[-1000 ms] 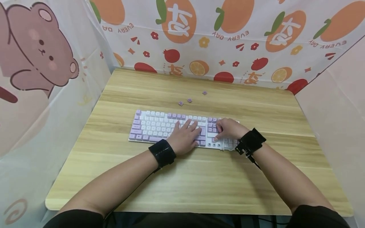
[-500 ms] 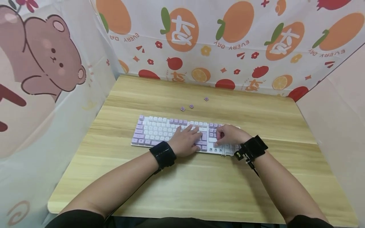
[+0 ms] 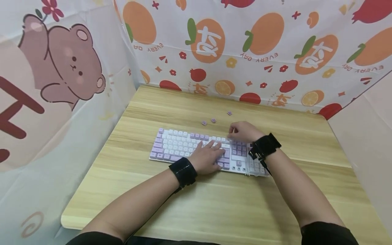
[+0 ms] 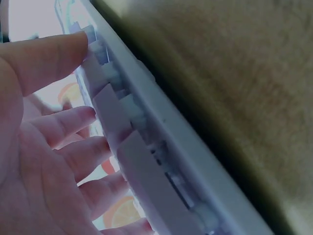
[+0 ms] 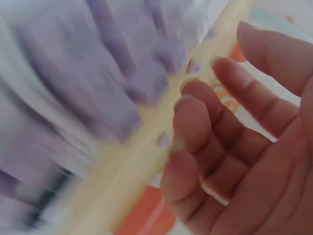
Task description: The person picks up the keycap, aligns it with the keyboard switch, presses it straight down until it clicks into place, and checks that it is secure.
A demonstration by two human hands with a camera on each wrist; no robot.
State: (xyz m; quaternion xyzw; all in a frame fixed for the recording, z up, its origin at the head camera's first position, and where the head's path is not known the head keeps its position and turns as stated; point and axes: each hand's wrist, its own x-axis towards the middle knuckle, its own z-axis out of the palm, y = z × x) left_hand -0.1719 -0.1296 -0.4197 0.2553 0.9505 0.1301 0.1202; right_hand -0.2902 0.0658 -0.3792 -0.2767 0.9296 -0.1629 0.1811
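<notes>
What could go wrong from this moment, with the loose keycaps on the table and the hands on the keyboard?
1. Three small purple keycaps lie loose behind the keyboard; the right hand, near its back edge, could knock them away.
2. The left hand rests flat on the keys; pressing harder might shift the keyboard on the smooth wooden table.
3. The right wrist view is blurred, so whether that hand holds a keycap is unclear.

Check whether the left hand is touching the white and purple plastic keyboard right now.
Touching. In the head view the left hand lies flat on the white and purple keyboard; the left wrist view shows its fingers against the keycaps.
</notes>
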